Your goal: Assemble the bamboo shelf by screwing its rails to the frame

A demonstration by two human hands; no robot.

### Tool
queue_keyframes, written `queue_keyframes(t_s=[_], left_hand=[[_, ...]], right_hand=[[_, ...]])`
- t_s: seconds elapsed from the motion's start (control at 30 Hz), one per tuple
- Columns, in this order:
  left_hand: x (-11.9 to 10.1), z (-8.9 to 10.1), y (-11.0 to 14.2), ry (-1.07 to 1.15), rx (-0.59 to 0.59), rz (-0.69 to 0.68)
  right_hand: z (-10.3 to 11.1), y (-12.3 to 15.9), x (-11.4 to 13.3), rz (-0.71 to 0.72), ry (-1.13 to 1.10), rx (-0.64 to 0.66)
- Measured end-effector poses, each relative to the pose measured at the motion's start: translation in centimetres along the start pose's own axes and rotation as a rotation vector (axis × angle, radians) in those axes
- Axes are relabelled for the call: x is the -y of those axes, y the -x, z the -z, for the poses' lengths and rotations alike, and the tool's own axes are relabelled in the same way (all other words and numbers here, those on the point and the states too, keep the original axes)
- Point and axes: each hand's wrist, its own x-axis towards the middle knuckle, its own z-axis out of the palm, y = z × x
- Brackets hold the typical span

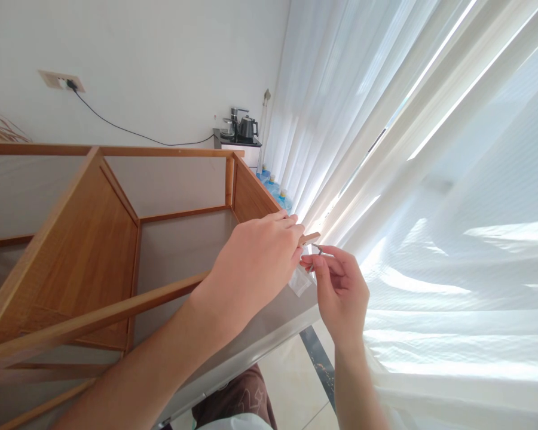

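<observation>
At the near right corner of a wooden frame [103, 319], both hands work close together, well apart from the other end of the unit. Left hand [255, 251]: back uppermost, forearm crossing above the front rail; fingers and thumb closed on the frame's corner, with a short wooden end [310, 238] protruding just past them. Fingertips partly hidden by the hand itself. Right hand [345, 292]: thumb and fingers pinched together on a thin grey metal piece [320, 251], which sits just beside that wooden end. Cannot tell whether metal and wood touch; exact shape of the piece too small to read.

Frame stands on a grey surface [273, 322]. Its upright divider panel [80, 257] is left of the hands; its right side panel [255, 191] runs from the far corner towards the left hand. Clear plastic bag [299, 283] lies on the surface below the hands, near the right wrist.

Surroundings: white curtain [430, 179] along the right; blue-tinted bottles [273, 187] on the floor beyond the side panel; dark kettle [248, 127] on a stand by the wall; black cord [125, 129] running from that stand to a wall socket [49, 77].
</observation>
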Motion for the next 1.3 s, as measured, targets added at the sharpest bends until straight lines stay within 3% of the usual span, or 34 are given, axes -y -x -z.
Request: queue_keyframes(t_s=[0.23, 0.7, 1.0, 1.17, 1.3], left_hand=[[0.2, -0.1, 0.0, 0.024, 0.036, -0.005], [0.2, 0.2, -0.3, 0.063, 0.031, 0.006], [-0.4, 0.7, -0.8, -0.042, 0.14, -0.011], [0.0, 2.2, -2.0, -0.161, 0.297, -0.136], [1.5, 2.7, -2.2, -0.109, 0.293, -0.225]], right_hand=[[-0.5, 0.4, 0.1, 0.031, 0.115, -0.087], [-0.8, 0.5, -0.2, 0.036, 0.055, -0.08], [-1.0, 0.5, -0.8, 0.038, 0.051, -0.101], [-1.2, 0.5, -1.2, 0.064, 0.062, -0.118], [-1.3, 0.6, -1.2, 0.049, 0.037, -0.12]])
